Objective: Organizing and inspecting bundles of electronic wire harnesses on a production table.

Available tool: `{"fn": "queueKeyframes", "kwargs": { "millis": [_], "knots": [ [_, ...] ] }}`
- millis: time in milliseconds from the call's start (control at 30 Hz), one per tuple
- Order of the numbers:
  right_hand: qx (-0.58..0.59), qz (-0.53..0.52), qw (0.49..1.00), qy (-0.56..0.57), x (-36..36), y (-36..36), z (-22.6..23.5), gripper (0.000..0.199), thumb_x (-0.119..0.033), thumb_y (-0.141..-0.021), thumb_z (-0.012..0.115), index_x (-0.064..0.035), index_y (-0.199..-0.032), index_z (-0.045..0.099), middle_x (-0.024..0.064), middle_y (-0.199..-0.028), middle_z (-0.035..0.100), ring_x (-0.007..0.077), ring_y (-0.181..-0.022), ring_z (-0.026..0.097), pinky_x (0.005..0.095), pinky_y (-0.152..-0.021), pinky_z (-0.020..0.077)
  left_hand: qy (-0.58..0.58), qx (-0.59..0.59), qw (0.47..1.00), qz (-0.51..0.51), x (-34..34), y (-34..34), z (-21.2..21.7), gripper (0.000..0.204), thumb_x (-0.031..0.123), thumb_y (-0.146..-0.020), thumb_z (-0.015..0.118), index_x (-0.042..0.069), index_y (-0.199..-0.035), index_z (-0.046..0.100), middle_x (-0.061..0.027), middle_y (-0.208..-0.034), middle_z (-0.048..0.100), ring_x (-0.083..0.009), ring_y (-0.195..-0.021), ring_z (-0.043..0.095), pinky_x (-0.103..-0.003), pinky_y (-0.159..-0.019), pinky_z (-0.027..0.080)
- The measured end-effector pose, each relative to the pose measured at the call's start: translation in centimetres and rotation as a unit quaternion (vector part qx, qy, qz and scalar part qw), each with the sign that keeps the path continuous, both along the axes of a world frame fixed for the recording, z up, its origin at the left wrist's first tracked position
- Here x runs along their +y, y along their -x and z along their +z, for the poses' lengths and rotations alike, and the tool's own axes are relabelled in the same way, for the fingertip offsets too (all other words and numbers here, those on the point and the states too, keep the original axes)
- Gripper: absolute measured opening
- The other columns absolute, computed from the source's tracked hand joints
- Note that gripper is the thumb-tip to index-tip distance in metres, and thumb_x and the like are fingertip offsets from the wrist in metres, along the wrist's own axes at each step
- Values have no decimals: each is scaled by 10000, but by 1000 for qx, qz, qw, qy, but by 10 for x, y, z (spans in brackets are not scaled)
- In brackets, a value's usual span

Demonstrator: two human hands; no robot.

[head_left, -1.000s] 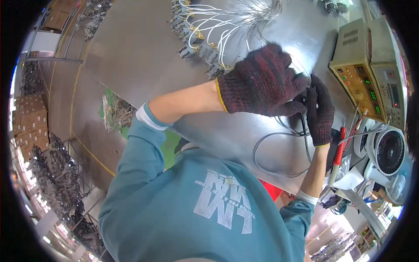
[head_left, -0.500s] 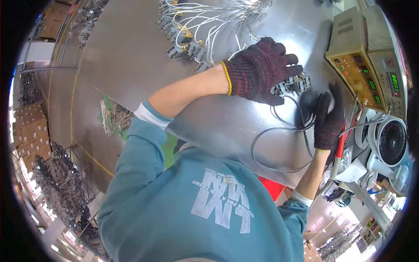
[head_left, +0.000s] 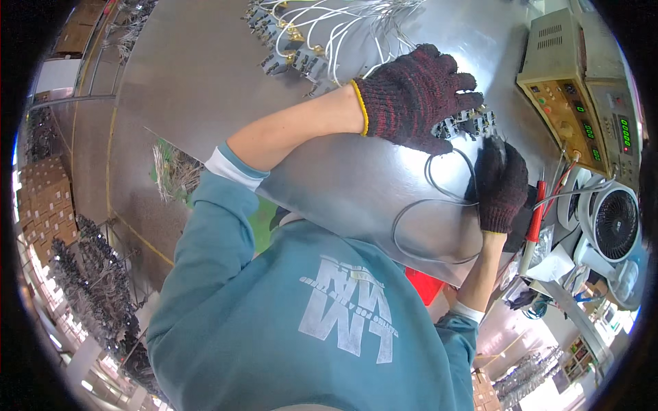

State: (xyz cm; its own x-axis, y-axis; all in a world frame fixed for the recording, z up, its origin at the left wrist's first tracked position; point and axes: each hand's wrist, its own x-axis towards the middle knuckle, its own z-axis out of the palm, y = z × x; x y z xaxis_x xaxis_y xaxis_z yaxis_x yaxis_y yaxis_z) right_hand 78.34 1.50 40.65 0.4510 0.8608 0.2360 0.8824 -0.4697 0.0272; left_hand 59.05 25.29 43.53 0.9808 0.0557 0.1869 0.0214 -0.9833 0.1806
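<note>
My left hand (head_left: 419,99), in a dark red-and-black knit glove with a yellow cuff, reaches across the metal table (head_left: 329,185). Its fingers and thumb are closed around a small silver-and-black metal block (head_left: 467,125), whose right side sticks out past the glove. A thin grey cable (head_left: 406,211) lies in loops below the block, running between the two hands. My right hand (head_left: 502,185), gloved alike, is just below and right of the block, fingers pointing up toward it and somewhat apart. Its fingertips are dark against shadow, and contact with the block is unclear.
Several grey metal blocks with brass fittings (head_left: 293,58) and white wires (head_left: 336,34) lie at the far side. Bench instruments (head_left: 565,96) with green displays stand at right, near a red-handled tool (head_left: 535,212) and a fan (head_left: 615,222). A wire bundle (head_left: 175,171) lies past the left edge.
My right hand has moved left, closer to the block, its fingers more bent. My left hand keeps its hold, shifted slightly up and right. The cable loop has shifted a little.
</note>
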Motion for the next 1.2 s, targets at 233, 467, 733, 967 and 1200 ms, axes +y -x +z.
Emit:
{"fn": "queueKeyframes", "kwargs": {
  "millis": [233, 467, 733, 967, 1200],
  "knots": [
    [430, -26, 880, -203, -2, 8, 28, 368, -156, -1110, 659, -27, -1454, 646, 73, -1215, 746, 88, -900, 666, 246, -727, 557, 2, -34, 999, 2, 2, 2, -6, 802, 609, -880, 738, 137, -1514, 605, -99, -1497, 613, -330, -1280, 599, -501, -1098, 458],
    [376, 0, 913, -156, 13, 7, 23, 277, -122, -1093, 681, -9, -1341, 731, 77, -1292, 751, 104, -958, 690, 274, -825, 578, -14, -79, 997, 3, 3, 0, -18, 778, 616, -864, 744, 125, -1459, 648, -100, -1412, 656, -314, -1200, 636, -493, -1010, 484],
    [55, 136, 982, -119, 37, 25, 42, 280, -45, -957, 804, -74, -1233, 772, 155, -1232, 775, 299, -1114, 774, 376, -916, 609, -10, -42, 999, 10, 3, 1, -10, 787, 565, -856, 765, 158, -1510, 597, -94, -1473, 608, -321, -1250, 621, -497, -1043, 484],
    [116, 121, 979, -115, 29, 18, 41, 258, -66, -969, 797, -87, -1225, 775, 155, -1237, 774, 328, -1101, 775, 398, -925, 611, 2, -51, 999, -2, 3, 0, -10, 783, 564, -843, 781, 155, -1489, 610, -101, -1432, 626, -319, -1239, 630, -497, -1017, 494],
    [76, 93, 990, -77, 30, 26, 39, 283, -96, -1020, 745, -94, -1303, 749, 159, -1321, 752, 323, -1138, 775, 401, -955, 612, 7, -37, 999, -6, 5, 1, -7, 778, 546, -829, 803, 156, -1478, 625, -118, -1419, 641, -325, -1203, 653, -502, -999, 508]
  ]
}}
